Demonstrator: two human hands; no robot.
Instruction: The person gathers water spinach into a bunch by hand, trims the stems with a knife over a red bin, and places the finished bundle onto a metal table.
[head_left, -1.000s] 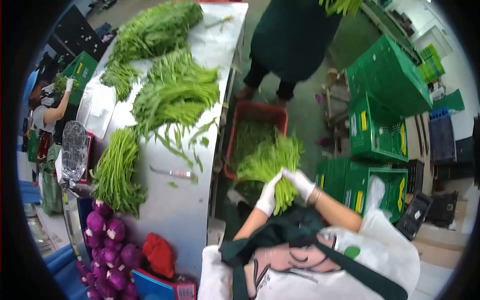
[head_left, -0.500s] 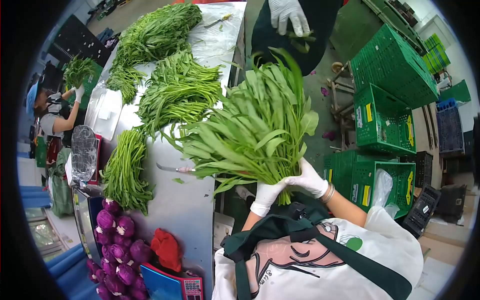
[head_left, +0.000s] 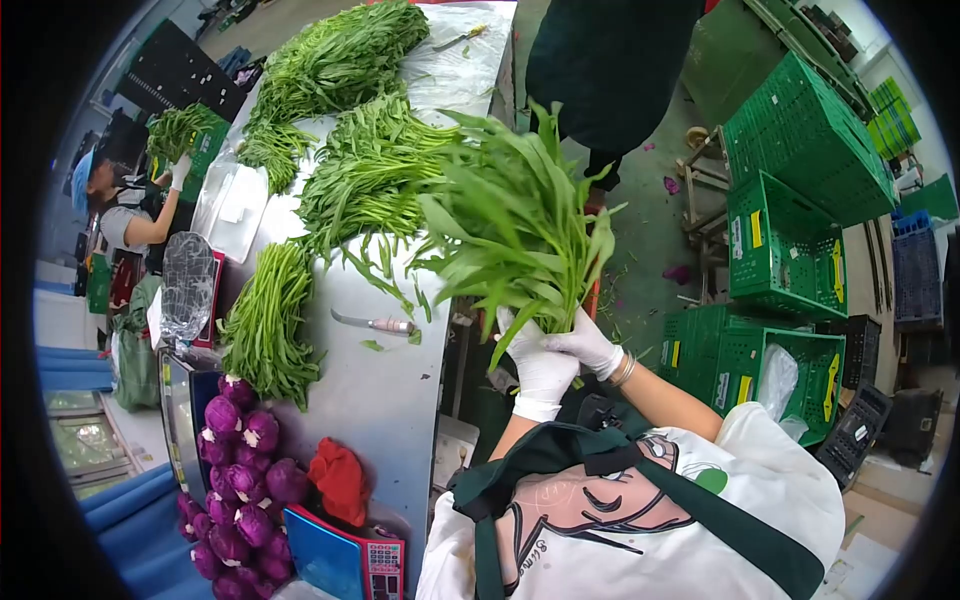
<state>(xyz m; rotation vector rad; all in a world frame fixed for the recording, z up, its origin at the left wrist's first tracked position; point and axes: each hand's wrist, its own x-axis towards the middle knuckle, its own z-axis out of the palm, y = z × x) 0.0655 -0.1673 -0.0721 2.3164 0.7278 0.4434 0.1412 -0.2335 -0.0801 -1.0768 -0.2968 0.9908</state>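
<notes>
A bunch of leafy green stems (head_left: 520, 225) is held upright, its leaves fanning up and to the left. Around the lower stems, my left hand (head_left: 535, 370) in a white glove is closed. My right hand (head_left: 590, 348), also gloved, closes on the same stems from the right and touches the left one. Left of the bunch, a curved knife (head_left: 375, 322) lies on the metal table (head_left: 375, 400), near some loose leaves. More greens (head_left: 370, 185) are piled behind it, and a bundle with long stems (head_left: 268, 320) lies at the table's left side.
Purple onions (head_left: 240, 480), a red cloth (head_left: 338, 480) and a blue-topped scale (head_left: 325, 555) stand at the near left. Green crates (head_left: 785, 250) are stacked at right. A person in dark clothing (head_left: 610, 70) stands beyond the bunch; another person (head_left: 145, 225) holds greens at far left.
The bunch in my hands looks smaller and narrower, and my hands are closer together. Loose leaves now lie above the knife. The other person's gloved hand at the top has left view.
</notes>
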